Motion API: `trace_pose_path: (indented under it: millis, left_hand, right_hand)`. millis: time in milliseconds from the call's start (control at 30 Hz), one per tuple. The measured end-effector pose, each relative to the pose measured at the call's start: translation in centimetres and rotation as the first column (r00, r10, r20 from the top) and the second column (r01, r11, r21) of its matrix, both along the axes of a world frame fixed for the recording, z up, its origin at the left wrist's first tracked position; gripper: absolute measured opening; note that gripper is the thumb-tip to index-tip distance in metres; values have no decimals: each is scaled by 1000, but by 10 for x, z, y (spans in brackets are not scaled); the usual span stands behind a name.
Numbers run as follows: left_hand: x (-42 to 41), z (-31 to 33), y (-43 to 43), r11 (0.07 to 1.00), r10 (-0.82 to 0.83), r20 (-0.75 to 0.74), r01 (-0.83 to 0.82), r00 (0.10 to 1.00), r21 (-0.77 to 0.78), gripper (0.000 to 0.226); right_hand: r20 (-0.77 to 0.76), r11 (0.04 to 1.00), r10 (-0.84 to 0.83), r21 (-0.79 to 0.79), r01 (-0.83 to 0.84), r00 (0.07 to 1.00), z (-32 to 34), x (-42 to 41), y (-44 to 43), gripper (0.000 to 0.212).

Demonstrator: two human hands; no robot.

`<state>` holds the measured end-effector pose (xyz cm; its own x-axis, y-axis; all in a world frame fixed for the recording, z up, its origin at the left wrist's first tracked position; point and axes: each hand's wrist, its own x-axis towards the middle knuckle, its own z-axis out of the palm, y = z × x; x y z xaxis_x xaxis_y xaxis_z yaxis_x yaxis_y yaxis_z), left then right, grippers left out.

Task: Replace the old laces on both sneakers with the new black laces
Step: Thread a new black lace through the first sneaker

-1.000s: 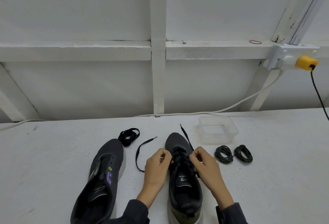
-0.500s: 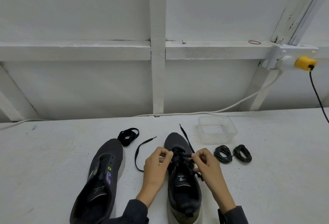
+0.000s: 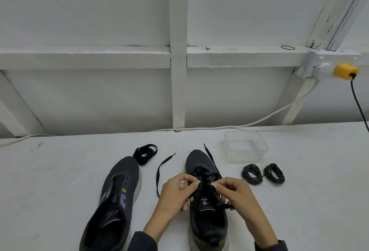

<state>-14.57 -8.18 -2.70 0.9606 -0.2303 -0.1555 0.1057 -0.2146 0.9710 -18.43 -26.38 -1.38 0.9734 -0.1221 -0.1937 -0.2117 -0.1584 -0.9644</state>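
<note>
Closer, left hand (image 3: 173,195) and right hand (image 3: 235,197) pinch lace (image 3: 202,173) (white table (image 3: 60,171), wall (image 3: 99,101)).

There is only 1 view, from a camera on the person's head. It faces forward and down across the white table (image 3: 50,181) to the wall (image 3: 79,11), which fills the upper half. The left hand (image 3: 175,195) and the right hand (image 3: 237,197), both at the black lace (image 3: 200,172), are very near, low in the center.
</note>
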Motion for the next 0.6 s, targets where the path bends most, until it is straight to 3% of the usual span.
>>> trace_pose_path:
  millis: [267, 500, 600]
  left_hand:
    - [0, -7, -10, 992, -24, 67, 16, 997, 121, 15]
    - [-12, -12, -16, 998, 61, 65, -63, 996, 27, 17]
    - [-9, -11, -14, 998, 64, 50, -64, 997, -3, 14]
  right_hand:
    - [22, 1000, 10, 6, -11, 1000, -2, 1, 7, 12]
    - [-93, 988, -85, 123, 96, 992, -6, 2, 12, 21]
    - [-67, 987, -76, 137, 84, 995, -2, 3, 12, 19]
